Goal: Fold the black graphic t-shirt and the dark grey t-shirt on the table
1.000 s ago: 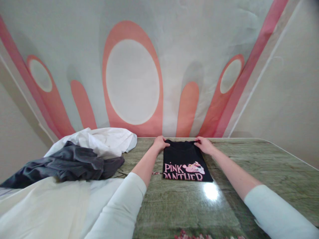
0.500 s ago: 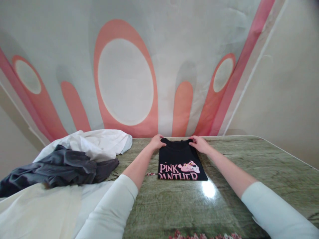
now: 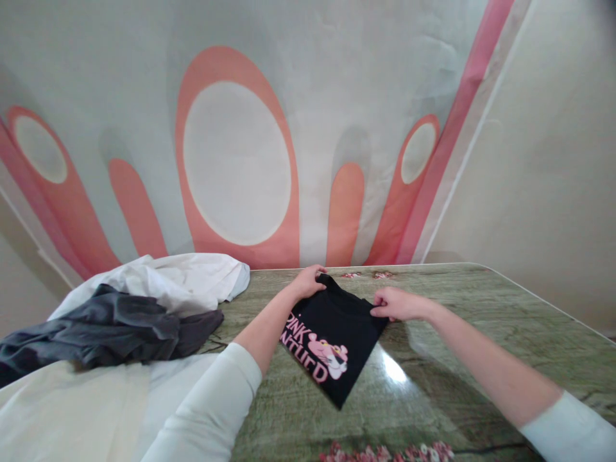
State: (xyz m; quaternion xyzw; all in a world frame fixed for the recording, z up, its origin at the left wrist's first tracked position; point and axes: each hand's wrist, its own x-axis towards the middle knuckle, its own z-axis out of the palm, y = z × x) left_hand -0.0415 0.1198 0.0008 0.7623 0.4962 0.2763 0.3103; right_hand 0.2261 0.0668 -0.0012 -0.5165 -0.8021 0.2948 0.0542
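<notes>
Under soft light, white glare (image 3: 393, 369) marks the glossy tabletop (image 3: 505, 301).

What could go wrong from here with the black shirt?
The folded black fabric shirt with pink lettering might open out: the left hand's grip and the right hand's grip hold only its collar-end corners. Its layers could skew, since it sits at a slant with one corner toward the viewer. Swung left, it might brush the crumpled dark grey fabric garment.

On my screen I read "PINK" in pink letters (image 3: 297, 330) on the folded black fabric T-shirt (image 3: 353, 321) near the far edge of the grey-green wood-grain table (image 3: 510, 314); beneath, cut-off letters (image 3: 308, 366) suggest "NTHER".
</notes>
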